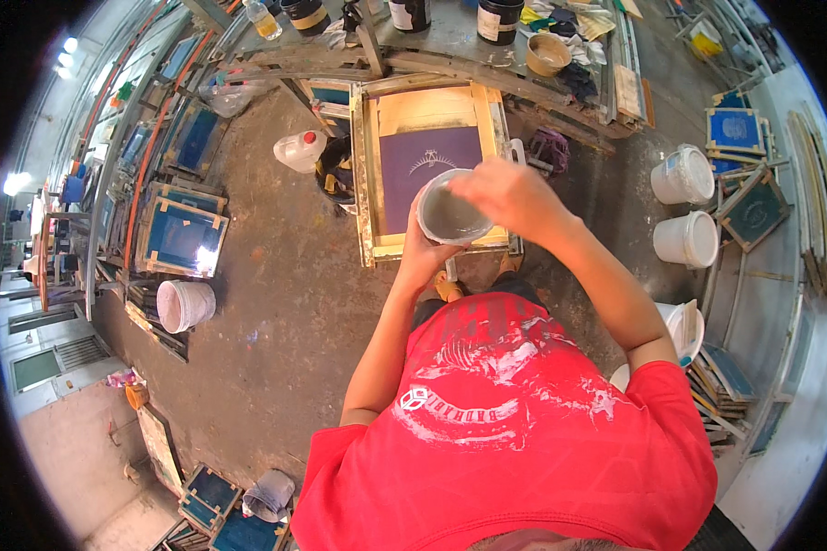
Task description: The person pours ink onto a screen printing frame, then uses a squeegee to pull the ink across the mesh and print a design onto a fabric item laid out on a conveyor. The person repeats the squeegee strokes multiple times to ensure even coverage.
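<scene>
our left hand [422, 246] is curled around the outside of a round tub [429, 220], grasping it from the left and from below. our right hand [516, 200] is bent over the tub's right side, its fingers over the mouth near the far rim; they are blurred, and we cannot tell whether they grip anything. so the tub lies within the left fingers and under the right ones, its mouth toward us and a greyish coating inside.

just beyond it, lower down, we see a yellow-edged frame [368, 197] around a dark purple panel [402, 174] with a pale arched design. a white jug [296, 153] with a red cap is on the left.

beneath us spreads a stained, dark brown floor [285, 294]. past the frame runs a cluttered workbench [450, 46], bearing dark cans and a tan bowl [548, 57]. farther out, a pinkish-white bucket [186, 306] and a blue framed screen [183, 237] are to our left; two whitish buckets [685, 241] stand to our right, near more framed screens [753, 208] along the wall.
</scene>
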A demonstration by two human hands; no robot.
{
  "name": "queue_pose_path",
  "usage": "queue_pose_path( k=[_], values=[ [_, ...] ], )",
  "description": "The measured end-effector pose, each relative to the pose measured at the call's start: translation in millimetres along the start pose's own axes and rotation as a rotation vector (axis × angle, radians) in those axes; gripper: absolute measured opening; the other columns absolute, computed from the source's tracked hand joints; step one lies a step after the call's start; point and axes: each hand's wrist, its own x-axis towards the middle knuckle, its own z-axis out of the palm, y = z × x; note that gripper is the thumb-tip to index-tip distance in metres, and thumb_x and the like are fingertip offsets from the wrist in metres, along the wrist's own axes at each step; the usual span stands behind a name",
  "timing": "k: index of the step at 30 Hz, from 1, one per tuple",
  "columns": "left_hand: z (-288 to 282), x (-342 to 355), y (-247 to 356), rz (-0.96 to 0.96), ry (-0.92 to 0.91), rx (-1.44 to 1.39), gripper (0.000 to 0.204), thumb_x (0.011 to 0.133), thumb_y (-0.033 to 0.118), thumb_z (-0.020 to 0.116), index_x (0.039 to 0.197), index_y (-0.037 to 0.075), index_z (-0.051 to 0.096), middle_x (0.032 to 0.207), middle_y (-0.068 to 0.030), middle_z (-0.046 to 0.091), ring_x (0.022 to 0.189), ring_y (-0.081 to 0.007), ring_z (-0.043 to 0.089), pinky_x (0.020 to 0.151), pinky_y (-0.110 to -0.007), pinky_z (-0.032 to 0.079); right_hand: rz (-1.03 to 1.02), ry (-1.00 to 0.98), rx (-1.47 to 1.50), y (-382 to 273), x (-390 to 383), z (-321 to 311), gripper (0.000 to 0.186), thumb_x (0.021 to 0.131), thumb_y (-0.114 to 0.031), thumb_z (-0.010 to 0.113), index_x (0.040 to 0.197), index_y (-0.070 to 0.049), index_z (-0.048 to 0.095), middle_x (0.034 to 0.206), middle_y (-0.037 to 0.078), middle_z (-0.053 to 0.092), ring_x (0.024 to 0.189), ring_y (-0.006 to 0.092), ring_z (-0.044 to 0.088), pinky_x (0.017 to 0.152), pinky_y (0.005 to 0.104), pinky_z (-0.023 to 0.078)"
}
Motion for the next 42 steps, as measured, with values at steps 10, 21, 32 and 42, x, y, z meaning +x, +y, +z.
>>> queue_pose_path(
  k=[10, 21, 32, 42],
  values=[
    [-19.0, -1.4, 16.2, -0.145, -0.021, -0.113, 0.105, 0.065, 0.001, 0.091, 0.153, 0.008, 0.034, 0.147, -0.0078, 0.048, 0.135, -0.0218, 0.048, 0.113, -0.039, 0.044, -0.137, -0.193, -0.063, 6.4, 7.8, -41.1, 0.012, 0.094, -0.02, 0.066, 0.101, -0.012, 0.071, 0.08, 0.004, 0.058, 0.082, 0.0232, 0.062, 0.072, 0.0363, 0.054],
    [-36.5, -0.7, 17.1, -0.151, -0.138, -0.012, 0.105, 0.062, -0.003, 0.09, 0.152, 0.008, 0.037, 0.147, -0.0071, 0.05, 0.136, -0.0212, 0.048, 0.115, -0.04, 0.041, -0.177, -0.391, 0.203, 9.6, 3.5, -38.5, 0.019, 0.096, -0.021, 0.064, 0.112, -0.013, 0.071, 0.09, 0.007, 0.059, 0.09, 0.0274, 0.06, 0.082, 0.0397, 0.051],
    [-30.7, 10.3, 11.9, -0.191, -0.13, -0.083, 0.098, 0.063, 0.0, 0.089, 0.149, 0.009, 0.042, 0.143, -0.0068, 0.054, 0.13, -0.0206, 0.053, 0.107, -0.037, 0.048, 0.085, -0.264, 0.167, 39.1, -8.4, -10.3, 0.022, 0.098, -0.025, 0.062, 0.108, -0.009, 0.074, 0.094, 0.008, 0.072, 0.095, 0.0296, 0.065, 0.084, 0.0418, 0.053],
    [-26.0, 10.7, -5.6, -0.186, -0.06, 0.022, 0.09, 0.066, -0.001, 0.088, 0.146, 0.005, 0.046, 0.139, -0.0081, 0.059, 0.127, -0.0215, 0.057, 0.108, -0.037, 0.047, 0.236, -0.032, 0.268, 56.7, -27.4, 28.8, 0.024, 0.097, -0.023, 0.062, 0.101, -0.004, 0.075, 0.089, 0.017, 0.073, 0.086, 0.037, 0.069, 0.076, 0.0455, 0.054]
  ],
)
